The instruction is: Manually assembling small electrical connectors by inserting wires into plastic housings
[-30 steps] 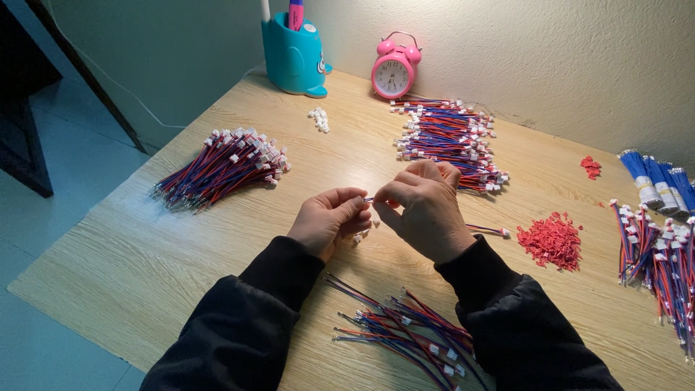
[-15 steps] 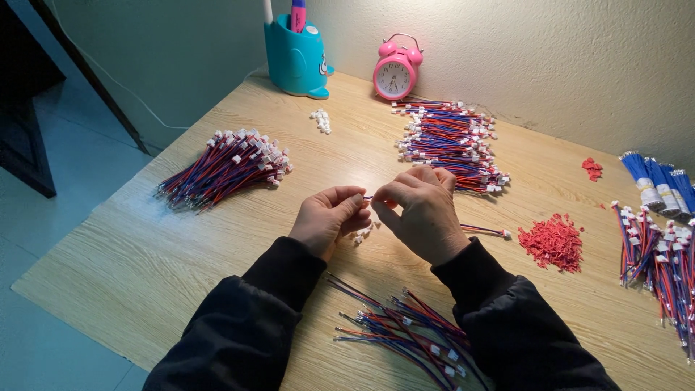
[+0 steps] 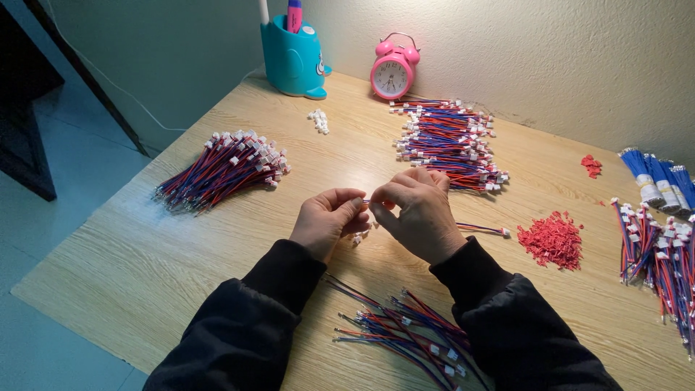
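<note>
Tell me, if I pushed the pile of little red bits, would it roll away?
The pile of red bits would probably scatter and slide rather than roll: the pieces look tiny, loose and light. Some already lie apart as a small red cluster on the smooth wooden table.

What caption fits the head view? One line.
Both hands, left hand and right hand, pinch a small wire piece above a wooden table amid wire bundles.

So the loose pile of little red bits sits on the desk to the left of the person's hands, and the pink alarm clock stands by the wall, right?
Not quite. The pile of red bits lies to the right of the hands, beyond the right hand, as the head view shows. The pink alarm clock does stand by the wall.
</note>
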